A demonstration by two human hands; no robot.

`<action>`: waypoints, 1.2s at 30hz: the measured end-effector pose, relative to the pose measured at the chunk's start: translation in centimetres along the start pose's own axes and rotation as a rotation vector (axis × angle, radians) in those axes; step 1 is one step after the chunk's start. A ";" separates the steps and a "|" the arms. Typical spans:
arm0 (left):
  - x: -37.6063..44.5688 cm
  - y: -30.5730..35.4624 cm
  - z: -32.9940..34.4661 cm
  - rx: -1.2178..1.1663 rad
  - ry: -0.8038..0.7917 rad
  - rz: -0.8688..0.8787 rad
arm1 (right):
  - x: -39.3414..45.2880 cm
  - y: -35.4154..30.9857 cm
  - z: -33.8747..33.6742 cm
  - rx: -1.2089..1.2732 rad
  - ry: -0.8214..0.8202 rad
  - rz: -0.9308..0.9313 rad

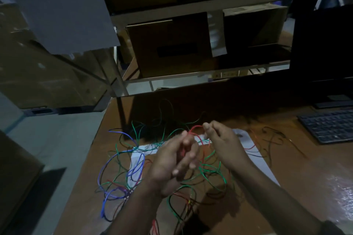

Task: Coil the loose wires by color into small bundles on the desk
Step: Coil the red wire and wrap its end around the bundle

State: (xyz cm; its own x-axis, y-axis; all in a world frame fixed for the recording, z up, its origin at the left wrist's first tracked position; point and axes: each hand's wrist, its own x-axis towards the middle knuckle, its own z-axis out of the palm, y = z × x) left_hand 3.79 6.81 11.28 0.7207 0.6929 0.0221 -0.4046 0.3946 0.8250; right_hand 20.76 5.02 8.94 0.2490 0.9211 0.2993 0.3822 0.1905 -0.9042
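Wires (pixel 133 168) of blue, green, red and black sprawl tangled on the bench (pixel 286 196), partly over white paper (pixel 256 158). Both hands hover above them: left hand (pixel 172 164) and right hand (pixel 223 143) each pinch a raised red wire (pixel 194 129) in their grip

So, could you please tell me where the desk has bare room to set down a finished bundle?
Bare desk lies on the right, between the white sheet and the keyboard. The wire tangle crowds the middle and left, under both hands, which hold a red wire.
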 end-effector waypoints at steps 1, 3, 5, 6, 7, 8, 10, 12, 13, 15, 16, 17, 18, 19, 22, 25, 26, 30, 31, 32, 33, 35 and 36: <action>0.0 0.6 0.1 -0.089 -0.012 0.040 | -0.3 0.1 0.2 0.009 -0.024 0.037; 0.2 2.0 -0.2 -0.220 -0.030 0.157 | -1.2 0.8 0.9 0.008 -0.085 0.131; 0.5 3.7 -0.5 -0.289 -0.014 0.243 | -2.4 1.8 2.0 0.037 -0.153 0.186; 0.8 4.2 -0.8 -0.289 0.023 0.275 | -3.0 2.3 2.5 0.067 -0.193 0.199; 1.2 4.4 -1.5 -0.266 0.071 0.293 | -3.6 2.5 2.8 0.067 -0.250 0.200; 1.5 4.4 -2.2 -0.215 0.115 0.306 | -4.1 2.2 2.9 0.038 -0.326 0.180; 2.1 3.8 -3.2 -0.011 0.226 0.333 | -4.6 0.8 2.4 -0.054 -0.492 0.104; 2.5 2.6 -3.9 0.429 0.321 0.366 | -4.4 -0.7 1.7 -0.128 -0.559 0.012; 2.6 1.7 -4.2 0.721 0.351 0.376 | -4.1 -1.4 1.3 -0.150 -0.527 -0.028; 2.4 0.0 -4.5 1.144 0.305 0.376 | -3.2 -2.8 0.4 -0.167 -0.396 -0.090; 2.1 -0.6 -4.3 1.199 0.266 0.348 | -2.8 -3.3 -0.2 -0.147 -0.318 -0.109; 1.8 -1.0 -3.8 1.171 0.245 0.313 | -2.3 -3.6 -0.7 -0.109 -0.225 -0.120; 1.5 -1.2 -3.3 1.106 0.245 0.279 | -1.8 -3.5 -1.0 -0.078 -0.132 -0.121; 1.3 -1.2 -2.7 1.020 0.250 0.249 | -1.2 -3.3 -1.3 -0.062 -0.053 -0.106; 0.6 -0.8 -1.0 0.685 0.157 0.121 | 0.5 -2.0 -1.4 0.024 0.052 -0.042; 0.0 0.2 0.2 0.166 0.029 0.031 | 1.2 -0.7 -1.0 0.061 0.070 0.034; 0.0 0.7 0.4 0.029 0.001 0.052 | 1.1 -0.2 -0.7 0.099 0.046 0.080; 0.6 2.8 0.4 -0.351 0.015 0.230 | -0.8 2.0 2.5 0.195 -0.095 0.262; 0.8 3.2 0.4 -0.401 0.028 0.263 | -1.6 2.2 3.3 0.190 -0.155 0.275; 1.2 3.3 0.0 -0.397 0.053 0.295 | -2.4 2.2 3.9 0.194 -0.232 0.283; 1.6 3.3 -0.4 -0.342 0.097 0.327 | -3.2 1.8 4.2 0.230 -0.314 0.295; 2.4 2.9 -1.8 -0.123 0.210 0.403 | -4.2 0.7 3.9 0.306 -0.477 0.294; 2.5 2.5 -2.5 0.033 0.283 0.439 | -4.4 -0.2 3.4 0.308 -0.551 0.270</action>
State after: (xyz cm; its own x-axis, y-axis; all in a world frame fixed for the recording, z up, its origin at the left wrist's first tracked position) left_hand 3.22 11.07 12.03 0.3048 0.9267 0.2198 -0.6132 0.0143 0.7898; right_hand 16.56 2.05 6.73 -0.2199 0.9727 -0.0737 0.0798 -0.0573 -0.9952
